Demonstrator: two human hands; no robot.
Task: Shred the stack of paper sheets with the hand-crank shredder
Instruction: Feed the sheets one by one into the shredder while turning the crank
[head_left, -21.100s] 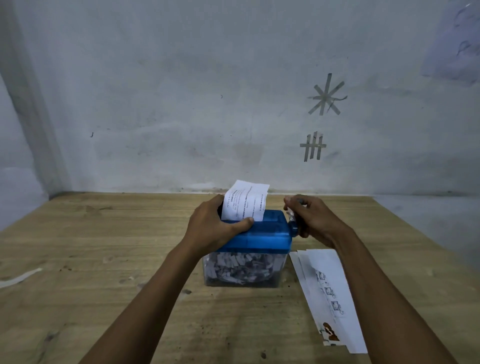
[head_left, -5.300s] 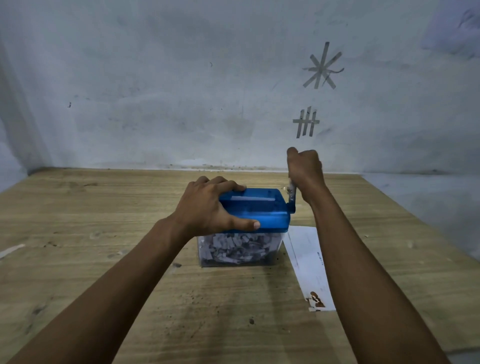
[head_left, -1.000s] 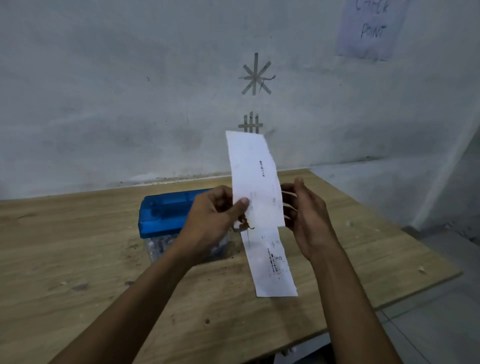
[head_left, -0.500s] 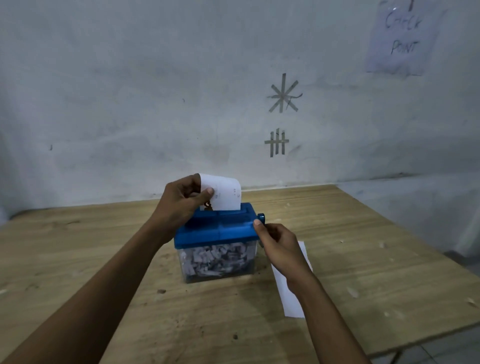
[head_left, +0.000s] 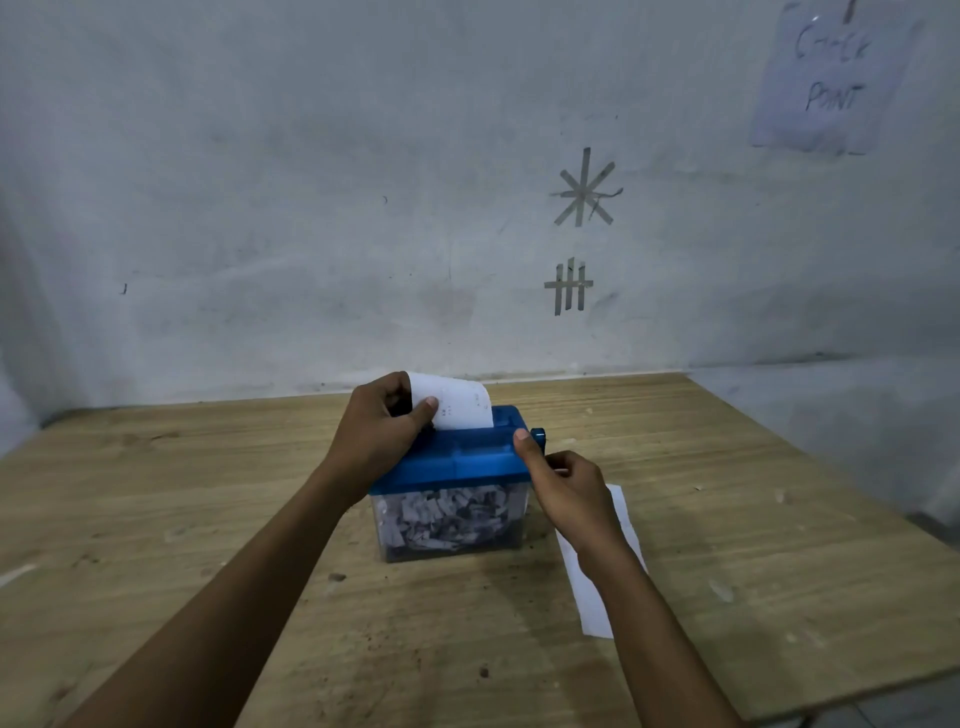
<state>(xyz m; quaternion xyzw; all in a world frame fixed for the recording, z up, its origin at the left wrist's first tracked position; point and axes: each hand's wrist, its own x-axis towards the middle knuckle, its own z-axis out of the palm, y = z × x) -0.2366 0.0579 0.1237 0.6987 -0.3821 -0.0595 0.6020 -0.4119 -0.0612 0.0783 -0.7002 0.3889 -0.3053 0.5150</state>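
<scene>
Pinching the paper sheet (head_left: 462, 408) upright in the shredder (head_left: 457, 462) slot with our left hand (head_left: 382, 431).
Spare sheet (head_left: 592, 618) lies flat at the shredder's 4 o'clock; our right hand (head_left: 569, 491) at 3 o'clock, thumb by the crank (head_left: 538, 435), fingers curled, grip unclear.

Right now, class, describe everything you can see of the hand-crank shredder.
The shredder stands upright on the wooden table: a blue plastic top over a clear bin packed with pale shreds. A white sheet rises from its slot, pinched by the left hand. The right hand grips the crank on its right side.
</scene>
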